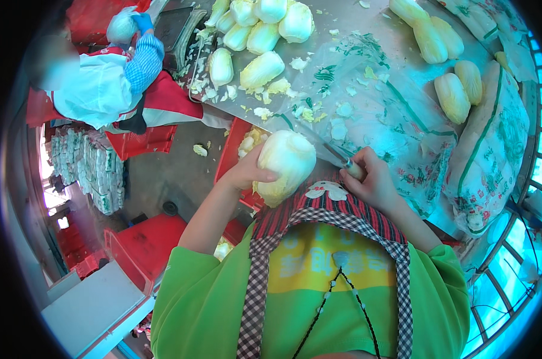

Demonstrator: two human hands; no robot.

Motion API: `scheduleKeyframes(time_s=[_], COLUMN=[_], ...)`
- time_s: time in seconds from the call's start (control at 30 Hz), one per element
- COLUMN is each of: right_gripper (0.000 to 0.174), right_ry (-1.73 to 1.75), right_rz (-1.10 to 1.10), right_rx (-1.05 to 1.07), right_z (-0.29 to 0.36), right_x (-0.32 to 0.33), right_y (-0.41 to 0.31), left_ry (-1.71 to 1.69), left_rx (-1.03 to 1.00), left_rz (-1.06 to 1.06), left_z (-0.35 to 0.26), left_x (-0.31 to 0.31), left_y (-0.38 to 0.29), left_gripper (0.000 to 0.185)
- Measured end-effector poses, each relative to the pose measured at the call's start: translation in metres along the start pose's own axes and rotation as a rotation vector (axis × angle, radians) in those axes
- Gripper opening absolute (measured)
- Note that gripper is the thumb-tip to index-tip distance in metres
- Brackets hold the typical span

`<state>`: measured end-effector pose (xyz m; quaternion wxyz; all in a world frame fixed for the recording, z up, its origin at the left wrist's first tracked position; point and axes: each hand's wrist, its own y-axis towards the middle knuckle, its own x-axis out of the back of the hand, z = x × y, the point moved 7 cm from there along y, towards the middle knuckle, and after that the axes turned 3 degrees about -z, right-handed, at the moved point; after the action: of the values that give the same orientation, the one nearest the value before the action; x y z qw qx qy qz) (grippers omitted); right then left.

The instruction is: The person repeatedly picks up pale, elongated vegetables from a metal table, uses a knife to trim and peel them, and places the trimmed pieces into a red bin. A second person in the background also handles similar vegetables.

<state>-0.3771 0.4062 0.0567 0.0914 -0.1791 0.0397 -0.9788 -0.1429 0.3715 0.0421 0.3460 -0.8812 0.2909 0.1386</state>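
Note:
A napa cabbage [289, 161] is held up in front of my apron by my left hand [248, 170], its pale cut base facing the table. My right hand [369, 179] grips the handle of a knife [338, 155], whose blade points up and left across the table edge, beside the cabbage. Beyond the knife lies a printed clear plastic bag [356, 98], spread flat with leaf scraps and cut cabbage ends [339, 129] on it.
Whole napa cabbages [262, 69] lie piled on the metal table [338, 13], with more at the right by a filled plastic bag [486, 157]. A red crate [230, 150] with leaves stands below the table edge. At upper left a co-worker [104, 85] in blue gloves handles a wrapped bundle.

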Motion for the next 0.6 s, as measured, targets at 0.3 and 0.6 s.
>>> scheduleKeyframes(time_s=[0.3, 0.6], right_gripper=[0.027, 0.022], right_ry=[-0.298, -0.279], right_rz=[0.076, 0.137], right_rx=[0.432, 0.425], right_z=[0.049, 0.049], right_x=[-0.017, -0.025], right_y=[-0.011, -0.011], left_ry=[0.022, 0.138], left_rx=[-0.044, -0.088], left_rz=[-0.035, 0.0], left_z=[0.001, 0.003], left_x=[-0.007, -0.007], left_y=[-0.007, -0.01], left_gripper=[0.095, 0.096])
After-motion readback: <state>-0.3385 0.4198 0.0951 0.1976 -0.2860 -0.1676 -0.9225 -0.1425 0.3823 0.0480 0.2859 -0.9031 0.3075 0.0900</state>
